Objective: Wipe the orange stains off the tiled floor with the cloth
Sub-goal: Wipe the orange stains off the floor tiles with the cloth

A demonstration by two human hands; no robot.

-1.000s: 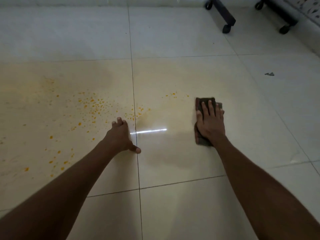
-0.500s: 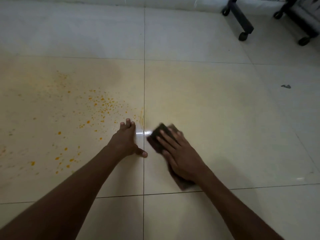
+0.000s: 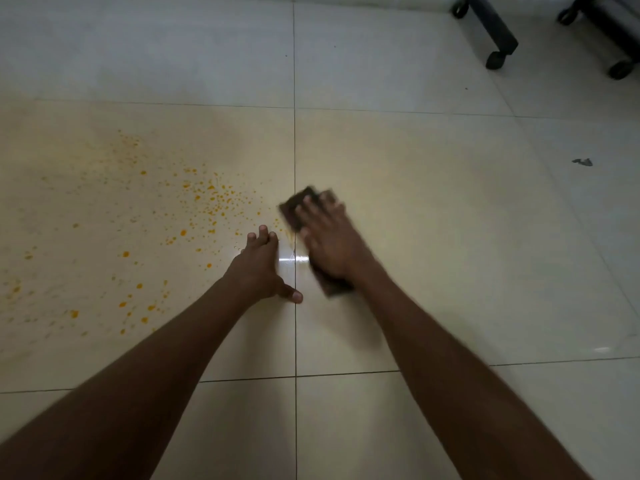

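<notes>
Orange stains (image 3: 204,202) speckle the cream tile on the left, from near the vertical grout line out to the frame's left edge. A dark brown cloth (image 3: 298,202) lies flat just right of that grout line, its far corner crossing it. My right hand (image 3: 329,240) presses on the cloth with straight fingers and covers most of it. My left hand (image 3: 261,268) rests on the floor beside it, fingers bent against the tile, thumb stretched toward the grout line. Both are blurred by motion.
Black wheeled furniture legs (image 3: 498,39) stand at the top right, with a second one (image 3: 616,46) further right. A small grey scrap (image 3: 583,162) lies on the floor at right. A bright reflection (image 3: 294,259) glints between my hands.
My right hand swept the cloth from the right tile leftward to the grout line, then pushed it a little forward. The small orange specks on the right tile are gone. My left hand stayed planted.
</notes>
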